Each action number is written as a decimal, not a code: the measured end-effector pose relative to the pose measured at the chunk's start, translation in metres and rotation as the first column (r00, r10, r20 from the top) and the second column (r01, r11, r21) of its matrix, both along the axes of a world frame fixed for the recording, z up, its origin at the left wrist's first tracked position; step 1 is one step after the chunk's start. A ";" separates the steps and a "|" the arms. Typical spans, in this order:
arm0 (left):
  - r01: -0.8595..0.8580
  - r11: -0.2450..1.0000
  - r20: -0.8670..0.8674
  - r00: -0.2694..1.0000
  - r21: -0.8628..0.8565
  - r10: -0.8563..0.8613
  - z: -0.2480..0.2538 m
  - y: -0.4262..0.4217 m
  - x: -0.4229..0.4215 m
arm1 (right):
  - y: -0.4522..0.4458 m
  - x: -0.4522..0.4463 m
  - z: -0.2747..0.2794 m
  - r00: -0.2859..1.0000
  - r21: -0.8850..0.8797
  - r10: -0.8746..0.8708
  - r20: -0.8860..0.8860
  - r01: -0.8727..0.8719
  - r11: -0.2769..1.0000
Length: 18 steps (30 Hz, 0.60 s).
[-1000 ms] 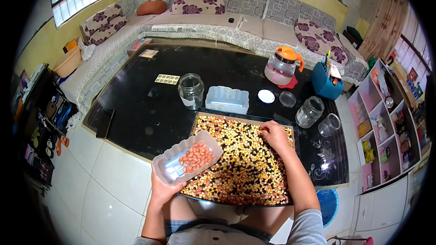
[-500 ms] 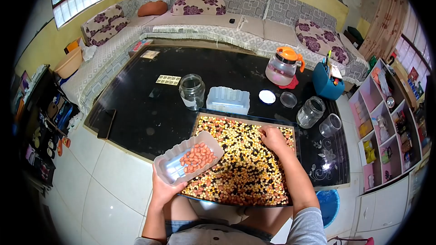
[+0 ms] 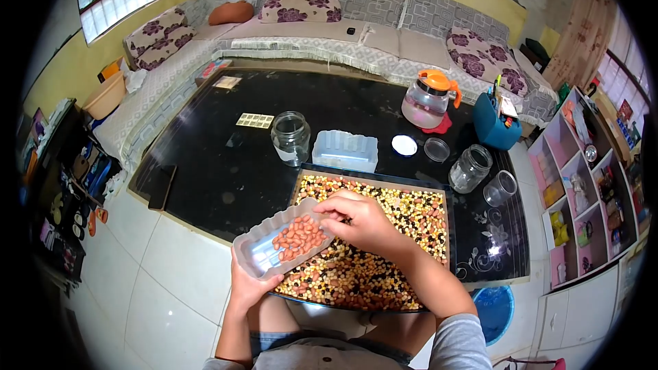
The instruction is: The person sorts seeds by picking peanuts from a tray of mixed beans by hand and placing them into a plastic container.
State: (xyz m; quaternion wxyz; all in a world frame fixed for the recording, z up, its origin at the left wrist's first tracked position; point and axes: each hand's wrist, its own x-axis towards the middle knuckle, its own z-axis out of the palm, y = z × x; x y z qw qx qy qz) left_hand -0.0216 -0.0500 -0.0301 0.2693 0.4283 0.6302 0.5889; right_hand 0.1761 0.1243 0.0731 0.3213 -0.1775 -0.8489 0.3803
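Note:
My left hand [image 3: 249, 286] grips the lower left end of a clear plastic container [image 3: 257, 242], tilted over the edge of a wide tray. Reddish peanuts [image 3: 299, 236] lie in a heap in its right part. My right hand [image 3: 360, 220] is at the container's right rim, its fingers pinched together; what they hold, if anything, is hidden. Beneath both lies the tray [image 3: 378, 179], spread with mixed yellow corn kernels, black beans and peanuts [image 3: 370, 270]. My right forearm covers part of the mix.
On the black table [image 3: 205, 137] stand a glass jar [image 3: 290, 140], an empty plastic container [image 3: 345, 152], a second jar [image 3: 470, 170], a glass cup [image 3: 500, 189] and an orange-lidded pitcher [image 3: 425, 106]. A phone [image 3: 162, 188] lies left. A blue bucket [image 3: 495, 312] sits on the floor.
My right hand has moved left from the tray's right side to the container's right rim. My left hand and the container have stayed in place.

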 end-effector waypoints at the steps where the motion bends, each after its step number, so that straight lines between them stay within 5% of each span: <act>1: -0.003 1.000 0.029 1.000 0.009 0.003 0.001 0.000 0.001 | 0.002 0.002 -0.001 0.999 0.000 -0.024 -0.032 0.024 1.000; 8: -0.020 0.999 -0.078 0.997 -0.031 0.018 -0.007 -0.002 -0.003 | 0.053 0.065 -0.040 0.869 0.095 -0.442 0.222 0.432 0.897; 18: 0.000 1.000 -0.002 1.000 -0.022 0.000 0.004 -0.002 0.001 | 0.073 0.095 -0.093 0.717 0.175 -0.421 0.555 0.394 0.902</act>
